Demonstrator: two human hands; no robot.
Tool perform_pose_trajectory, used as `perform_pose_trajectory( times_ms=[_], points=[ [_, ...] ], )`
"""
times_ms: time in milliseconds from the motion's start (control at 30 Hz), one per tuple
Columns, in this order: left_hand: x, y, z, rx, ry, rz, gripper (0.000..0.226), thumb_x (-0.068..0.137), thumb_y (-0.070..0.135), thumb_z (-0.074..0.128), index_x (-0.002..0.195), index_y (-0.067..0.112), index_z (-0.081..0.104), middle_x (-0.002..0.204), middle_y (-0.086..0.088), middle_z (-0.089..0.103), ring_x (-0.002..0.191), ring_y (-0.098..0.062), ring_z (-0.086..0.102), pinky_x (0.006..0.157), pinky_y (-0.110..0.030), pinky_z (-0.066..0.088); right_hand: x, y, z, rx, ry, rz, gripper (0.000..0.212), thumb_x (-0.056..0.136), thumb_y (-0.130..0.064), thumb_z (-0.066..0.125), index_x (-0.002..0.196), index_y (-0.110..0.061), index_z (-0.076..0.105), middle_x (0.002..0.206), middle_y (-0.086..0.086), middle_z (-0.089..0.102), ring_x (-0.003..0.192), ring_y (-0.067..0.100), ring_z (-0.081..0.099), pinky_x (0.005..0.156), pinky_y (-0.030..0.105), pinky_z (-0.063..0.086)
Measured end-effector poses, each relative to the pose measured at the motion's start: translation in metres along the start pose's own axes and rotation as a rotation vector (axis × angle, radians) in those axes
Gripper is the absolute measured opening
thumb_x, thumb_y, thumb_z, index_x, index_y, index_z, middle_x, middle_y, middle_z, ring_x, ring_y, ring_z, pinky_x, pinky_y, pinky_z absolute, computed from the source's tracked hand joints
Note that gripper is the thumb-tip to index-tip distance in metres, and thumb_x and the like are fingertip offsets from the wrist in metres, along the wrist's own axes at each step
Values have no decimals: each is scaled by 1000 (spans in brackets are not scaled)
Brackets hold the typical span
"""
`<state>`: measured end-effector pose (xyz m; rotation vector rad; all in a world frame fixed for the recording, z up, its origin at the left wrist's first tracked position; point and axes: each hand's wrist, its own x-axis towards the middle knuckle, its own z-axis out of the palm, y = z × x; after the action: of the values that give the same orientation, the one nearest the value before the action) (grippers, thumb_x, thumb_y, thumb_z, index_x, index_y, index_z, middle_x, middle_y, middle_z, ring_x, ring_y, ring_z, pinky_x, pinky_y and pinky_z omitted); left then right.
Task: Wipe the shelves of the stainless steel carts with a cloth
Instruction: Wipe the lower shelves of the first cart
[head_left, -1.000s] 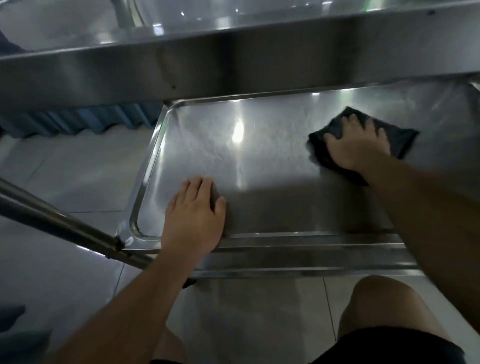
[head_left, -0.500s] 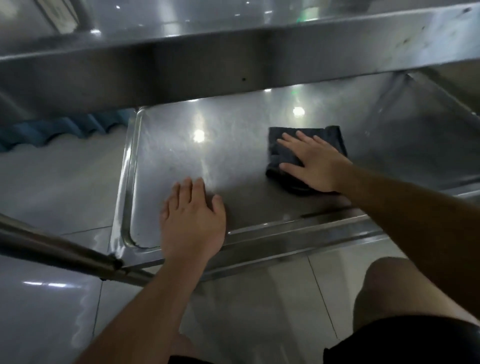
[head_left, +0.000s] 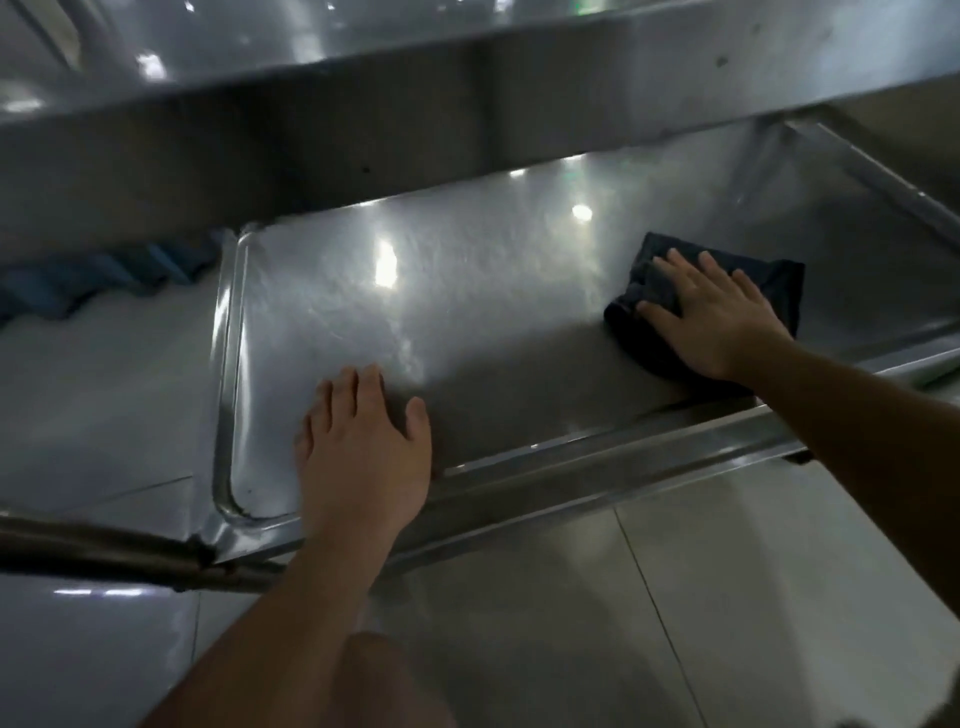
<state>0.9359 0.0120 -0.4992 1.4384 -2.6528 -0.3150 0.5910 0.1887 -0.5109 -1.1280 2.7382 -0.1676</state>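
Head view: the right hand (head_left: 719, 317) lies flat, fingers straight and spread, pressing the dark folded cloth (head_left: 779, 283) onto the lower stainless steel cart shelf (head_left: 467, 291) near its front rim, on the shelf's right part. The cloth sits directly under those fingers; unwiped steel stretches away to the left along the shelf's long axis, so the next stroke likely runs leftward, and the right hand is the nearer one to do it. The left hand (head_left: 363, 457) rests open-palmed, fingers straight, on the front-left of the shelf, holding nothing. Compared with half a second ago, the cloth and right hand sit further right; the left hand has not shifted.
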Motion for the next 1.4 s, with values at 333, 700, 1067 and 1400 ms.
perform_pose_trajectory(
  times_ms=[333, 700, 1067, 1400],
  points=[
    [2, -2, 3, -10, 23, -30, 65, 109, 57, 29, 165, 24, 31, 175, -4, 25, 162, -27, 18, 129, -49, 15, -39, -90, 10, 22, -127, -417, 98, 84, -91, 3, 165, -36, -4, 170, -19, -12, 158, 11, -13, 127, 38, -6],
    [1, -4, 2, -13, 42, 4, 60, 112, 54, 28, 164, 23, 35, 174, -6, 28, 161, -25, 22, 129, -46, 18, -60, -110, 19, -105, -176, -868, 133, 60, -110, 29, 162, -38, -16, 167, -21, -24, 154, 4, -21, 124, 33, -12],
    [-8, -1, -1, 3, 206, 55, 53, 112, 48, 34, 152, 20, 53, 160, -6, 49, 143, -30, 49, 118, -51, 40, -113, -109, 28, 15, 209, -1048, 75, 77, -15, 76, 149, -14, 54, 150, 8, 57, 138, 29, 54, 114, 40, 34],
    [-48, 9, -10, -60, 292, 190, 37, 108, 38, 52, 141, 25, 61, 143, 2, 59, 131, -22, 54, 107, -36, 41, -168, -86, 51, 70, 394, -1281, 46, 93, -3, 52, 137, -5, 65, 144, 11, 62, 133, 31, 59, 106, 49, 52]
  ],
)
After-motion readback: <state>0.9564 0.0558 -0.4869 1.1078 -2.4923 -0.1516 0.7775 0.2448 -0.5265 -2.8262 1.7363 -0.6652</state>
